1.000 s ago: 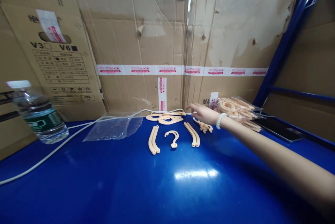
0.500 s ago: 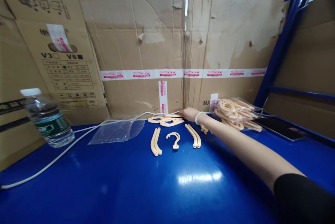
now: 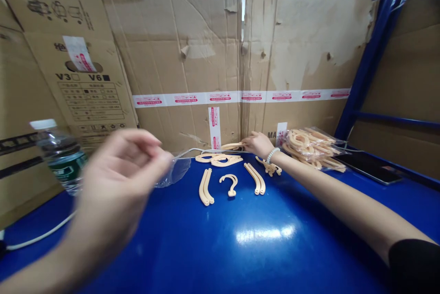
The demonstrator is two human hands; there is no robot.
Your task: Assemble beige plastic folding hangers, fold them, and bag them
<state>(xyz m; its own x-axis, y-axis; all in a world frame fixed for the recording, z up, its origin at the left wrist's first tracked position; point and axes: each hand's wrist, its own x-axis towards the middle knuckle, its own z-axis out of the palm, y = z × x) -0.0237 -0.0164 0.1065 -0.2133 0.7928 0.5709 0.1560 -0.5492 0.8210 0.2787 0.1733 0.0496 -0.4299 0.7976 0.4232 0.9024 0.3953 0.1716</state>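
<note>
My right hand (image 3: 257, 144) grips a long beige plastic piece (image 3: 232, 146) at the back of the table, by the cardboard. Just in front lie beige oval loops (image 3: 227, 160). Nearer stands a beige hanger hook (image 3: 229, 184), between a left pair of curved hanger arms (image 3: 206, 187) and a right pair of curved arms (image 3: 255, 178). Small beige parts (image 3: 270, 166) are heaped under my right wrist. My left hand (image 3: 117, 184), smeared by motion, hovers in the left foreground with its fingers bent; whether it holds anything does not show.
Bagged beige parts (image 3: 311, 147) are stacked at the right, beside a dark phone (image 3: 367, 168). A water bottle (image 3: 63, 159) stands at left, partly behind my left hand. A clear plastic bag (image 3: 177, 172) and a white cable (image 3: 44, 235) lie on the blue table (image 3: 206, 248). Cardboard walls (image 3: 178, 65) enclose the back.
My left hand has come into view from the left. My right hand has moved slightly right and up, raising the long beige piece off the oval loops.
</note>
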